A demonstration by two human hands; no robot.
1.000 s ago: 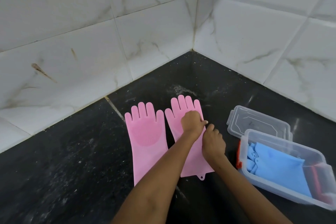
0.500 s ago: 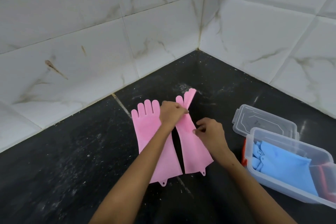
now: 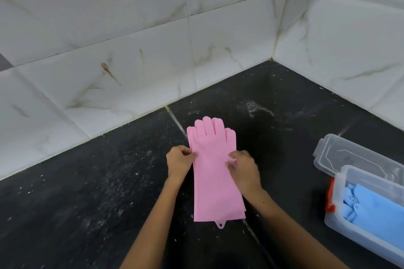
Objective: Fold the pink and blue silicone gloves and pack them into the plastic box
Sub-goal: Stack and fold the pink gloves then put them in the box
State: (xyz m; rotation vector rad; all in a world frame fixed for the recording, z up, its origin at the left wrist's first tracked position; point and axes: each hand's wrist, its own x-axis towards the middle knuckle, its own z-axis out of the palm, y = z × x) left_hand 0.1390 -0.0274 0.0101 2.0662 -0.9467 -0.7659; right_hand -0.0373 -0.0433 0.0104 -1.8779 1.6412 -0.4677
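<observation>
Two pink silicone gloves (image 3: 213, 172) lie stacked one on the other, flat on the black counter, fingers pointing toward the wall. My left hand (image 3: 179, 160) pinches the stack's left edge near the palm. My right hand (image 3: 242, 168) pinches the right edge at the same height. At the right edge of the view the clear plastic box (image 3: 349, 181) holds the folded blue gloves (image 3: 376, 209).
The box's clear lid (image 3: 354, 157) lies on the counter just behind the box. An orange clasp (image 3: 330, 199) sits on the box's left end. White marble-look tiled walls (image 3: 196, 50) meet in a corner behind the dusty black counter (image 3: 87, 192).
The right pink glove was lifted and flipped over onto the left one; both now lie stacked. My hands moved to either edge of the stack.
</observation>
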